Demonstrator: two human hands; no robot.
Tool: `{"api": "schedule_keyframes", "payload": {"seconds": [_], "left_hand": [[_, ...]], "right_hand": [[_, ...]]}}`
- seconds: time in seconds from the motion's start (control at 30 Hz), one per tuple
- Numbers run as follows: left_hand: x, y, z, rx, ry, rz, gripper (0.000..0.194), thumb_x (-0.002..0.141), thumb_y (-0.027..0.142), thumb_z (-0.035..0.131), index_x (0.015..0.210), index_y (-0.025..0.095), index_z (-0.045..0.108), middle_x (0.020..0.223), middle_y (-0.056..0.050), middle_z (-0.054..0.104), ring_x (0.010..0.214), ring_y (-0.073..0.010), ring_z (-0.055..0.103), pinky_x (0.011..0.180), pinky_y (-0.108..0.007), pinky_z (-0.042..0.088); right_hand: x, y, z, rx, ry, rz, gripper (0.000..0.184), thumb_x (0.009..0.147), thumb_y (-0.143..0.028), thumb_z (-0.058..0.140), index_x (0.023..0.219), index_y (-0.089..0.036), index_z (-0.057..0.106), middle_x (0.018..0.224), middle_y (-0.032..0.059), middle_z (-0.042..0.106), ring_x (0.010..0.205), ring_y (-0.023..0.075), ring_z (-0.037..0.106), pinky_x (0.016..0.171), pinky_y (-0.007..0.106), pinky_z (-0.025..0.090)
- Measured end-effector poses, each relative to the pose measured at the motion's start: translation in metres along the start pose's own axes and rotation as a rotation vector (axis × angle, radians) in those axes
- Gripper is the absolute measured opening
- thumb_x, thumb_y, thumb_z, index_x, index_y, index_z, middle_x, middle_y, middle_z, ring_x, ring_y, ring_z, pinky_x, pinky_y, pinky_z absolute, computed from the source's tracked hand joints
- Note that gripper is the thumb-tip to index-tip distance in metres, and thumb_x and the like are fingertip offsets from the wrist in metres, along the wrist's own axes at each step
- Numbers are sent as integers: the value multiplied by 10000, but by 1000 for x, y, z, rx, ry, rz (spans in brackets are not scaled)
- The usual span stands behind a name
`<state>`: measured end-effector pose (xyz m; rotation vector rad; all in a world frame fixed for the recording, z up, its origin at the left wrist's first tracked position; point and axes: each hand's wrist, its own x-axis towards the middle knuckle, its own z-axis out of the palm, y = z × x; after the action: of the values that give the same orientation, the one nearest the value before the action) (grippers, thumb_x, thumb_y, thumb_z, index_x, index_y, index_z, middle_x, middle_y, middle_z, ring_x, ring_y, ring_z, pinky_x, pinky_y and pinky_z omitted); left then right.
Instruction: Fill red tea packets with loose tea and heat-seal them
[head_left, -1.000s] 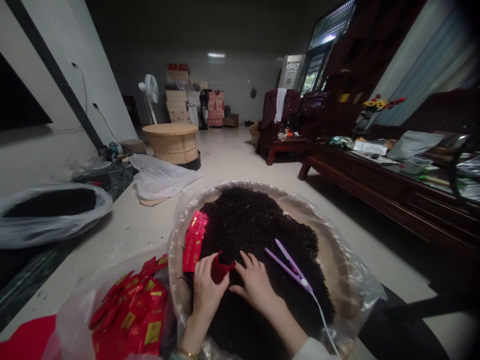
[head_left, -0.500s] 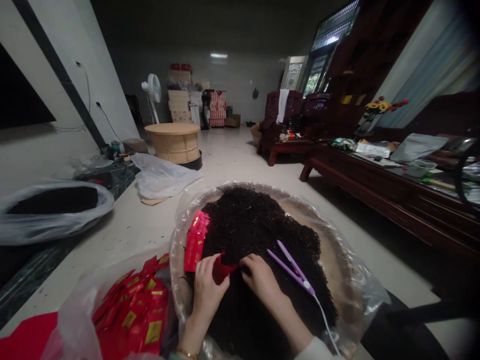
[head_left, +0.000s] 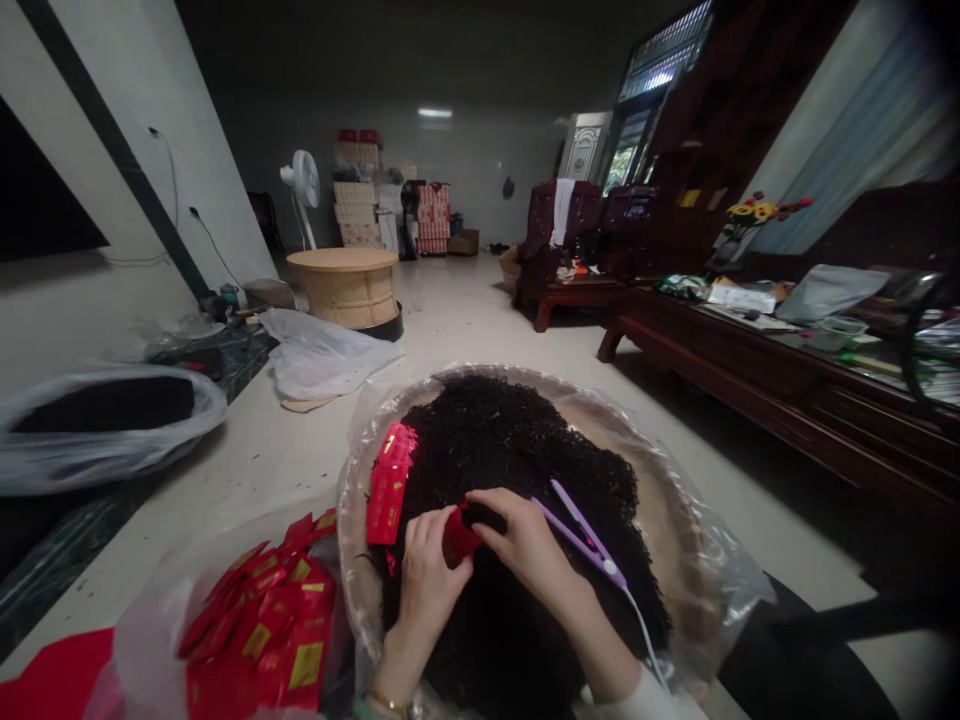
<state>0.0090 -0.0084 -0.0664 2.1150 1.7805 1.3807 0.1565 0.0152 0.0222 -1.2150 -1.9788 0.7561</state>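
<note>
My left hand (head_left: 433, 575) is closed around a small red packet (head_left: 458, 537), its mouth turned up to the right. At that mouth my right hand (head_left: 517, 535) has its thumb and fingers curled round a dark clump of tea leaves (head_left: 486, 516); the fingertips partly hide it. Both hands are above a heap of dark tea leaves (head_left: 510, 430) in a wide round tray (head_left: 694, 560) lined with clear plastic. A purple hand-held sealer (head_left: 592, 550), like a small flat iron, lies on the leaves beside my right hand. Overlapping red packets (head_left: 388, 490) lie at the heap's left edge.
A plastic bag at lower left holds many red packets (head_left: 277, 610). Further left stands an open bag of dark leaves (head_left: 105, 402). A round wooden table (head_left: 343, 285), a clear plastic sheet (head_left: 326, 350) and a dark wooden table (head_left: 720, 370) stand or lie beyond the tray.
My right hand has moved up and left onto the packet's mouth. My left hand has shifted slightly right, tilting the packet more upright. The sealer and the laid-out packets stay put.
</note>
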Motion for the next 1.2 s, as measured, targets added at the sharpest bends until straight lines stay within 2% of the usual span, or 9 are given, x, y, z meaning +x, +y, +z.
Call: {"api": "schedule_keyframes", "payload": {"seconds": [0.27,0.57,0.7,0.83,0.9,0.97,1.03,1.13,1.2], "left_hand": [[0,6,2,-4,-7,-12,444,696,102,598,1131,185,567,1004,-80,649,937,-262,591,813,-421,513],[1,1,1,-5,28,-60,474,698,142,632,1164,171,544,1023,-93,631,948,-271,578,829,-440,512],[1,6,4,-11,60,-93,440,711,191,640,1143,168,555,998,-95,632,901,-264,589,757,-411,533],[1,15,8,-41,100,-103,402,727,229,639,1114,150,568,989,-115,629,885,-263,593,755,-420,533],[1,16,7,-77,90,-130,433,707,242,669,1117,142,569,1014,-129,633,927,-276,592,808,-448,519],[1,15,2,-132,23,-202,545,629,250,738,1137,153,569,1029,-123,643,948,-288,600,846,-472,503],[3,12,-5,-244,-139,-311,653,549,239,790,1159,183,564,1034,-96,662,938,-277,624,853,-452,506],[7,9,-15,-481,-403,-443,639,523,201,807,1120,191,577,1026,-61,699,915,-240,655,832,-362,517],[9,11,-19,-571,-470,-469,597,504,192,818,1058,173,597,995,-52,718,895,-233,661,805,-323,516]], "right_hand": [[-2,9,4,-24,5,-45,267,746,-68,639,968,-201,704,983,59,731,935,213,670,857,341,515],[-4,39,-5,-23,158,-3,205,824,-194,589,989,-227,706,1018,65,727,964,241,657,862,394,512],[-9,27,-1,-208,178,-73,180,801,-275,679,970,-223,708,957,71,712,1019,270,559,908,441,445],[-11,11,13,-376,127,-147,75,821,-265,665,826,-213,719,846,78,649,869,245,508,756,385,451],[-11,12,16,-386,109,-144,144,860,-206,599,760,-205,703,843,83,641,859,240,498,732,371,442],[-10,18,13,-321,99,-143,178,887,-183,545,782,-208,686,842,75,652,877,236,511,757,372,438],[-9,26,6,-252,95,-133,169,907,-203,515,837,-215,669,859,69,666,907,235,537,804,386,430],[-8,30,-6,-238,63,-97,172,926,-221,481,868,-214,642,904,69,672,908,224,571,847,395,414],[-8,27,-12,-270,14,-81,193,937,-222,454,841,-215,621,855,52,663,847,204,580,840,382,408]]}}
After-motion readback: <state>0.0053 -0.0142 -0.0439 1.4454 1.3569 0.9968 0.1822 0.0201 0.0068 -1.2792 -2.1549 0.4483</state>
